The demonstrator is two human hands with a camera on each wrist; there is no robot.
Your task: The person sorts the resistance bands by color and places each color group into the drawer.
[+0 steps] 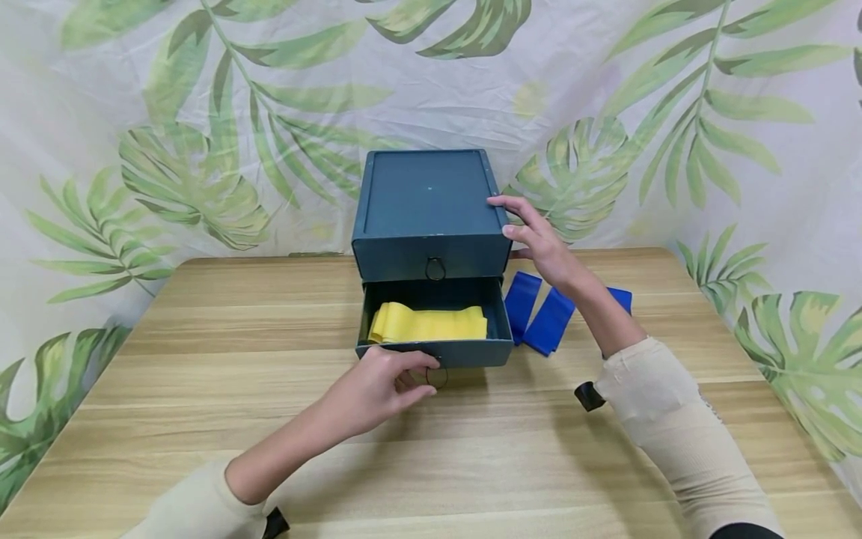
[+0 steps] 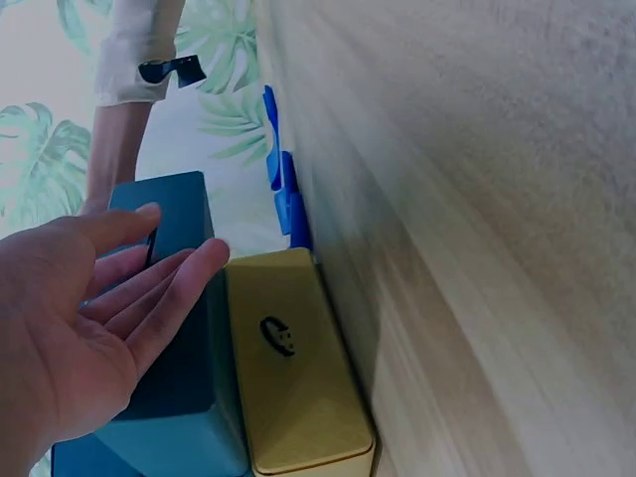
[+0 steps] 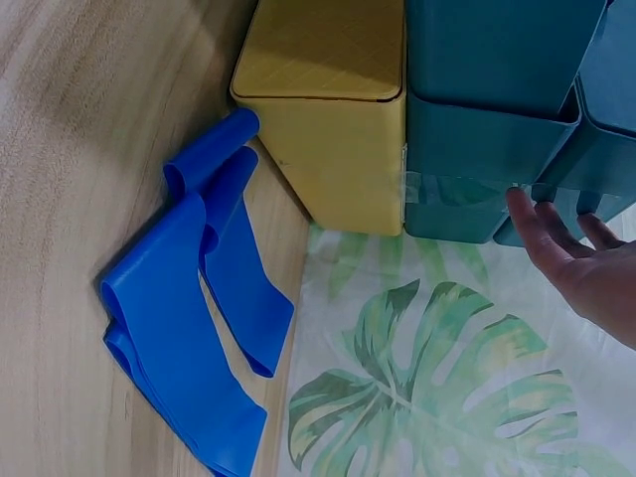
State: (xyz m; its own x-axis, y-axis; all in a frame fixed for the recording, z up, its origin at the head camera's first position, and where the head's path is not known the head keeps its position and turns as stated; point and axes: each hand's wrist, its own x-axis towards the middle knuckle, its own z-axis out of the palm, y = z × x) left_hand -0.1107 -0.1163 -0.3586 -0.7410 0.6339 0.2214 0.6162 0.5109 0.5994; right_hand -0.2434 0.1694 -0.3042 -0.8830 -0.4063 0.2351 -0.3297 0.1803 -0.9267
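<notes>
A dark teal drawer chest (image 1: 427, 191) stands at the back of the table, its middle drawer (image 1: 481, 355) pulled out. Inside that drawer lies a folded yellow band (image 1: 431, 325). My left hand (image 1: 387, 383) is at the drawer's front beside its ring pull (image 1: 436, 376), thumb and index finger apart on either side of the ring. In the left wrist view those fingers stay spread, with a gap before the thumb. My right hand (image 1: 542, 241) rests its extended fingertips on the chest's right top edge. The right wrist view shows fingertips against the teal side (image 3: 477, 199).
Folded blue bands (image 1: 548, 318) lie on the wooden table (image 1: 269, 404) right of the chest, partly behind my right forearm. Below the open drawer is a gold section (image 2: 293, 368) with a dark ring. A leaf-patterned cloth (image 1: 296, 180) hangs behind.
</notes>
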